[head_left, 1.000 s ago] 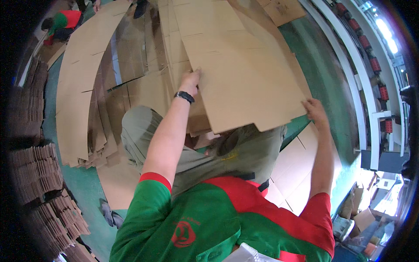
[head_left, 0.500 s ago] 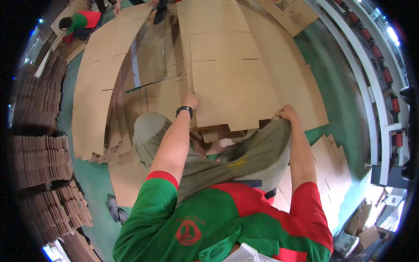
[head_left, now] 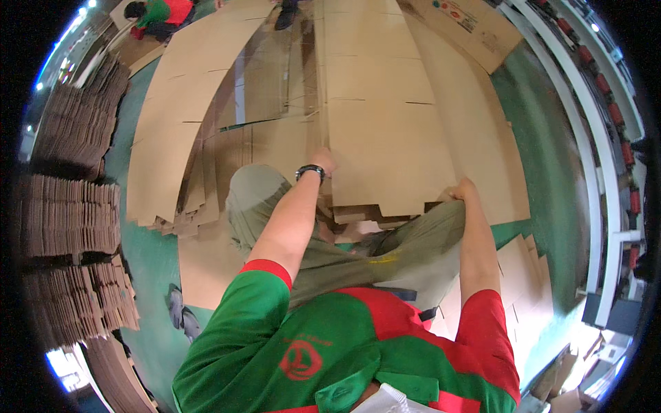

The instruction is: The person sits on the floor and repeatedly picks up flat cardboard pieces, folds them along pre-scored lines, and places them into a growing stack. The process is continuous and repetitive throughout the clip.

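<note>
Fingers of both hands (head_left: 323, 162) (head_left: 463, 189) grip the cardboard sheet (head_left: 385, 138), fingertips hidden beneath.

Stacks of folded cardboard (head_left: 72, 227) stand well left of the fingers; a red-capped conveyor rail (head_left: 606, 103) runs far right.

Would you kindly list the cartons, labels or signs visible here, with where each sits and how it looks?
Flat brown carton sheet: centre, long, slotted, near edge gripped by left hand and right hand.
Printed carton: top right, brown, small red and green marks.
Bundled flat cartons: left edge, brown stacks.
Small boxes: bottom right, brown, blurred.
</note>
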